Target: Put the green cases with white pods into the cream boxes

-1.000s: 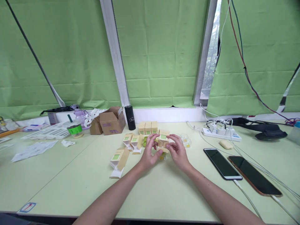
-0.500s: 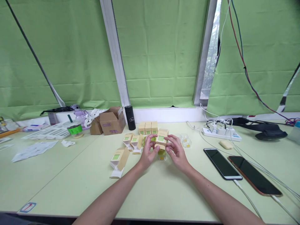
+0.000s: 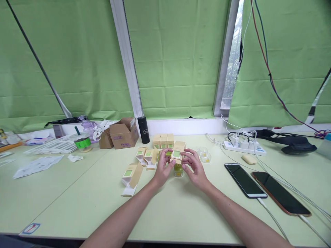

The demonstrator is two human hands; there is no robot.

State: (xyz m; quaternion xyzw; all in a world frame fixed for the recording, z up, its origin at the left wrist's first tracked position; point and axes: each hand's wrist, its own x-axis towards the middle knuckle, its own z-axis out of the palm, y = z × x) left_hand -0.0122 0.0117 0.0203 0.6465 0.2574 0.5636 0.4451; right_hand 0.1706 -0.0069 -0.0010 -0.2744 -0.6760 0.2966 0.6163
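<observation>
Between my hands is a small kraft carton with a square green window. My left hand grips its left side, fingers curled around it. At its right edge, the fingers of my right hand are bent against the carton and its flap. Just beneath the carton stands a small clear jar with yellow-green contents. To the left lie an open-ended carton and two smaller-looking ones, one of them a carton with its flap out. Behind stand several upright cartons.
Clear small containers sit right of my hands. Further right are a white-edged phone, a brown-cased phone, a power strip and loose cables. At the back left stand a cardboard box, a black cylinder and a cup.
The carton in my hands has tipped and shifted slightly left, and its front flap looks pressed closer in. My right fingers have moved a little with it.
</observation>
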